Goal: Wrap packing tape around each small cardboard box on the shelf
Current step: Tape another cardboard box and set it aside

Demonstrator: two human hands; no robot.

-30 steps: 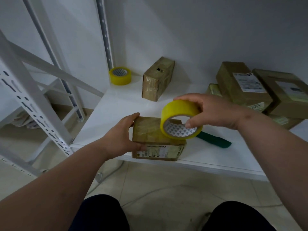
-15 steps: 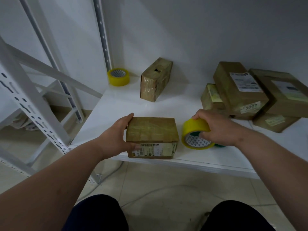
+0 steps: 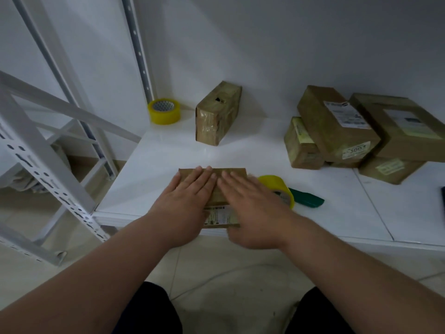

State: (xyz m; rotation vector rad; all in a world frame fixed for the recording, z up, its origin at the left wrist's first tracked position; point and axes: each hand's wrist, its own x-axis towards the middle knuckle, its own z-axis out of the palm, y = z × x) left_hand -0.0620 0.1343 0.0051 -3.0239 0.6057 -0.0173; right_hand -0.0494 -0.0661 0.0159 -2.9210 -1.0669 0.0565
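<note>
While hands (image 3: 190, 201) cover one box (image 3: 231, 173), tape roll (image 3: 280, 189) lies beside.

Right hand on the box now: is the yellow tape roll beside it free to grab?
Probably yes. The tape roll lies on the shelf just right of the right hand, which rests flat and empty on the box; only the green tool lies beyond.

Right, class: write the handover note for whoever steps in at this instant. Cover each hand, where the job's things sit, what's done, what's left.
Left hand and right hand: both flat and open, pressing on the front box at the shelf edge.
Tape roll lies just right of that box, unheld; a spare roll sits back left.
Done: front box looks taped.
Left: the stack on the right; the standing box already looks wrapped.
</note>
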